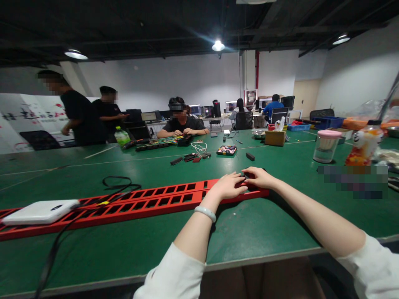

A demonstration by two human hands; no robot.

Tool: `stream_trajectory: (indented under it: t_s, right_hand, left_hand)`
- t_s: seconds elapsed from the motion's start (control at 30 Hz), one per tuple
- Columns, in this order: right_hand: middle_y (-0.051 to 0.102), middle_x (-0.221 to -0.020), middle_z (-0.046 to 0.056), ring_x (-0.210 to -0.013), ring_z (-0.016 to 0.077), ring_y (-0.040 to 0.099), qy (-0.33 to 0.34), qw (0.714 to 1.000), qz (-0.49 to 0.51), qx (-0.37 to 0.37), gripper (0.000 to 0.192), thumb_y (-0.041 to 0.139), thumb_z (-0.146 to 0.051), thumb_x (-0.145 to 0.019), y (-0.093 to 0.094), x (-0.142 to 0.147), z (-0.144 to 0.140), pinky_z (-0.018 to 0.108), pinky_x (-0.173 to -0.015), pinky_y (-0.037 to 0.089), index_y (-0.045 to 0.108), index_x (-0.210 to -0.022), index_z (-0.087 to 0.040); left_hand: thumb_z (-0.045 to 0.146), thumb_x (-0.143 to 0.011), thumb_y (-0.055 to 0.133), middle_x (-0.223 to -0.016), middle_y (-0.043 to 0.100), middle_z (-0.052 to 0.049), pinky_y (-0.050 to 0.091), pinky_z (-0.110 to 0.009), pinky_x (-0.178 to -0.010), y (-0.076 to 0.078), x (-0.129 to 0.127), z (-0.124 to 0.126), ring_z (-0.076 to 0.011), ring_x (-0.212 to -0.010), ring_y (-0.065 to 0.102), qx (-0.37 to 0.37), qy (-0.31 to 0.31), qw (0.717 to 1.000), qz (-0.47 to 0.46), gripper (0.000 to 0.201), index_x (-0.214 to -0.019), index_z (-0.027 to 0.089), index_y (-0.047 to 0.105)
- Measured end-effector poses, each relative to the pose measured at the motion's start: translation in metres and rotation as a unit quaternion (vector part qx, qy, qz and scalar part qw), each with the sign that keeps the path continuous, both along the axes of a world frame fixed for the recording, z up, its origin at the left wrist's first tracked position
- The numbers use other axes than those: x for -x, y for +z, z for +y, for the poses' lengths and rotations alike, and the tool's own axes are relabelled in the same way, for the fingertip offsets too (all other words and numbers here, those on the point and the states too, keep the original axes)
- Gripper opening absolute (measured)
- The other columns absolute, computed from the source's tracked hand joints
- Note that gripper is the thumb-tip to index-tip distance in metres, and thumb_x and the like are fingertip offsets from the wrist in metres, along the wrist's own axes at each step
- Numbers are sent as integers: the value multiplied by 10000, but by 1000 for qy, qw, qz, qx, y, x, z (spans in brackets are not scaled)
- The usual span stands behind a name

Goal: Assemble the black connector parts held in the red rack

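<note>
A long red plastic frame (162,203) with rows of rectangular slots lies across the green table in front of me. Over its right end, my left hand (227,185) rests palm down with fingers stretched out. My right hand (259,177) reaches in from the right, its fingers bent and drawn together at the frame's end. Something small and dark shows between the two hands' fingertips; its kind is hidden. On the frame's left part sits a white box-shaped device (40,212), with a black cable (57,238) running beside it to the table edge.
Farther back lie a black block (249,156), a flat patterned box (227,150) and a white cable (199,146). A pink-lidded cup (326,147) and an orange bottle (363,143) stand at right. A person in a headset (179,120) works across the table.
</note>
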State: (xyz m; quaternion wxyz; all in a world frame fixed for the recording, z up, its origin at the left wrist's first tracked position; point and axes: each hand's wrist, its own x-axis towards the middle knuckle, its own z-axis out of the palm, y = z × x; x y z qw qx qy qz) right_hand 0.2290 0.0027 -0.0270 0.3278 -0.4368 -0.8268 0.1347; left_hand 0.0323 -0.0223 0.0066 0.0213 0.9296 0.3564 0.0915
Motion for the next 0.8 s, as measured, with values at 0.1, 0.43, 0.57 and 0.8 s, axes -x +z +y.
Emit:
stream_trajectory:
  t_s: [0.1, 0.43, 0.57, 0.8]
  right_hand:
    - [586, -1070, 91, -945, 202, 544, 6, 1000, 2, 13, 451, 603, -298, -693, 0, -1, 1, 336, -850, 414, 546, -1120, -165]
    - [588, -1088, 88, -965, 210, 544, 36, 999, -20, 28, 443, 557, -325, -731, 3, -2, 1, 317, -844, 418, 541, -1142, -162]
    - [580, -1112, 81, -978, 207, 543, 38, 998, -30, 39, 441, 554, -327, -735, 5, -3, 2, 303, -851, 417, 541, -1145, -168]
    - [572, -1134, 66, -1003, 199, 540, 39, 996, -51, 56, 432, 537, -334, -746, 12, -5, 0, 288, -868, 411, 540, -1148, -177]
  left_hand:
    - [558, -785, 387, -1338, 365, -45, 223, -337, -1012, 2, 0, -2, -228, -1236, 295, 8, -7, 1000, -2, 576, -1251, 221, 420]
    - [542, -750, 454, -1312, 403, -41, 267, -311, -993, 6, -1, -4, -224, -1198, 357, 19, -8, 1000, -16, 584, -1228, 206, 445]
    - [512, -754, 472, -1312, 404, -33, 270, -308, -992, 8, -2, -5, -221, -1192, 367, 24, -6, 999, -19, 563, -1230, 212, 445]
    - [469, -765, 485, -1304, 414, -38, 266, -304, -993, 12, -3, -9, -216, -1186, 376, 32, -6, 999, -22, 545, -1242, 209, 436]
